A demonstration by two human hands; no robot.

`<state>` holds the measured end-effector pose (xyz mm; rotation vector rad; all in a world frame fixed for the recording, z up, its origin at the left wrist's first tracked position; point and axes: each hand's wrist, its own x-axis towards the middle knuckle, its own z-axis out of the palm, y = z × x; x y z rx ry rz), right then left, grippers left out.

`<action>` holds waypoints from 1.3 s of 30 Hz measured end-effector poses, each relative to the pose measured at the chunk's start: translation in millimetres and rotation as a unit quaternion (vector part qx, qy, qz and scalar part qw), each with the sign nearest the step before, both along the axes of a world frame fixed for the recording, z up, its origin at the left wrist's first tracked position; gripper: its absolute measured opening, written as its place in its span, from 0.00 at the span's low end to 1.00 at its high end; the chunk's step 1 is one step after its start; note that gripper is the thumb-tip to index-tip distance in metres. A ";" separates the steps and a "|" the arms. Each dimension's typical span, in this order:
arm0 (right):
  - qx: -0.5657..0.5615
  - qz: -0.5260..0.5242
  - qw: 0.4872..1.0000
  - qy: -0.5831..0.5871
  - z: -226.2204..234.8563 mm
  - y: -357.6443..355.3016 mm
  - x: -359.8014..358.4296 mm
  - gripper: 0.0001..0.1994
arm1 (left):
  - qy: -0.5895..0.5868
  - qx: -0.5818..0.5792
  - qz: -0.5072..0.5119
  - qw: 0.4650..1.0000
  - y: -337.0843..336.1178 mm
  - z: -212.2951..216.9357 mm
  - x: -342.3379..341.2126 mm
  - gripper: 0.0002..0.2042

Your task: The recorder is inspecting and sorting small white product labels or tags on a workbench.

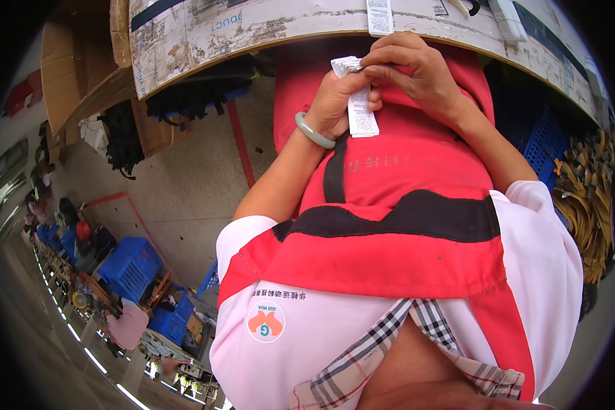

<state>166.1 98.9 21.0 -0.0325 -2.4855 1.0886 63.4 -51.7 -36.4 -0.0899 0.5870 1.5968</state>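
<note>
Matt paper labels (pixel 363 121) – cloth apron (pixel 410 183) – smooth, glossy bangle (pixel 310 135)

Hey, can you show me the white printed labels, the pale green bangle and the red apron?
White printed labels (pixel 363 121): head view, on their lower hanging end.
Pale green bangle (pixel 310 134): head view, on the ring's outer face.
Red apron (pixel 396 183): head view, on its red front.
</note>
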 end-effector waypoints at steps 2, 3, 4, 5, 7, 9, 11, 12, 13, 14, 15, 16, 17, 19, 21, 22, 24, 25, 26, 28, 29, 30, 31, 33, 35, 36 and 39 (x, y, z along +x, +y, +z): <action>-0.002 -0.015 1.000 -0.013 -0.5 -1.7 1.7 0.06 | 0.035 -0.017 -0.010 0.999 0.5 1.8 0.3 0.03; -0.002 -0.015 1.000 -0.013 -1.1 -1.5 1.0 0.06 | 0.071 -0.033 -0.021 0.997 0.7 3.1 0.3 0.03; -0.085 -0.021 0.994 -0.071 -2.3 -0.8 -0.1 0.06 | 0.071 -0.033 -0.022 0.997 1.1 5.1 0.9 0.03; -0.167 -0.026 0.977 -0.128 -3.2 -0.1 -1.0 0.06 | 0.077 -0.029 -0.027 0.996 1.4 7.5 1.6 0.03; -0.171 -0.015 0.974 -0.149 -2.2 3.8 -3.5 0.07 | 0.084 -0.023 -0.033 0.996 2.4 9.5 1.3 0.03; -0.174 -0.003 0.970 -0.168 1.9 6.9 -6.0 0.09 | 0.069 -0.015 -0.042 0.997 3.8 11.0 -1.1 0.03; -0.146 0.022 0.984 -0.101 3.5 9.2 -9.0 0.15 | 0.111 -0.008 -0.055 0.992 3.8 16.7 -3.6 0.03; -0.145 0.021 0.984 -0.099 4.2 11.3 -9.8 0.15 | 0.153 0.001 -0.068 0.986 4.3 20.6 -3.8 0.04; -0.177 0.052 0.975 -0.124 9.0 12.0 -10.8 0.18 | 0.177 -0.004 -0.064 0.982 6.1 29.1 -2.6 0.03; -0.208 0.082 0.963 -0.149 15.6 13.2 -12.7 0.20 | 0.178 -0.002 -0.067 0.982 6.9 30.6 -2.8 0.03; -0.339 0.060 0.913 -0.219 25.6 14.0 -13.2 0.16 | 0.200 0.007 -0.083 0.976 7.9 32.1 -4.4 0.02; -0.337 0.055 0.915 -0.217 25.7 14.8 -11.5 0.16 | 0.221 0.018 -0.101 0.970 10.0 34.0 -4.6 0.02; -0.352 0.050 0.913 -0.198 23.0 14.6 -8.8 0.13 | 0.227 0.011 -0.114 0.967 11.4 35.5 -4.2 0.02; -0.378 0.018 0.911 -0.160 17.7 10.3 -4.4 0.05 | 0.235 0.010 -0.115 0.965 12.5 33.4 -2.2 0.02; -0.364 0.016 0.914 -0.177 11.6 13.4 -2.2 0.07 | 0.266 -0.004 -0.131 0.955 15.3 25.6 -4.8 0.03; -0.350 0.006 0.920 -0.175 10.6 13.9 -1.2 0.07 | 0.262 -0.002 -0.142 0.954 16.0 20.9 -6.3 0.03; -0.324 0.020 0.928 -0.186 10.9 19.6 -1.3 0.09 | 0.232 -0.011 -0.127 0.964 18.9 23.5 -4.7 0.03; -0.286 -0.012 0.944 -0.167 10.1 25.9 0.6 0.11 | 0.225 -0.022 -0.131 0.965 18.7 27.3 -6.7 0.05; -0.247 -0.042 0.957 -0.148 9.5 34.8 2.6 0.13 | 0.226 -0.015 -0.133 0.965 21.0 30.4 -9.0 0.05; -0.048 -0.149 0.987 -0.033 7.8 71.5 7.1 0.12 | 0.198 -0.019 -0.065 0.978 26.5 37.2 -15.6 0.05; 0.041 -0.220 0.975 -0.018 1.9 91.7 11.1 0.11 | 0.202 -0.018 -0.057 0.977 26.4 33.9 -23.2 0.07; 0.129 -0.288 0.949 -0.005 -3.7 109.3 15.3 0.10 | 0.205 -0.032 -0.048 0.977 26.1 33.9 -28.9 0.08; 0.128 -0.292 0.948 -0.005 -10.5 123.2 20.0 0.10 | 0.193 -0.033 -0.039 0.980 25.8 33.8 -33.4 0.08; 0.225 -0.336 0.913 -0.057 -24.0 141.6 26.3 0.08 | 0.173 -0.040 -0.022 0.984 27.0 31.2 -40.2 0.08; 0.181 -0.342 0.921 -0.048 -31.3 142.9 26.4 0.08 | 0.213 -0.063 -0.020 0.975 31.6 37.1 -44.1 0.08; 0.138 -0.349 0.926 -0.042 -34.0 143.2 26.9 0.08 | 0.250 -0.085 -0.019 0.964 34.7 40.7 -45.1 0.08; 0.085 -0.353 0.929 -0.071 -29.2 143.8 26.2 0.08 | 0.447 -0.156 -0.001 0.881 44.3 43.4 -48.3 0.09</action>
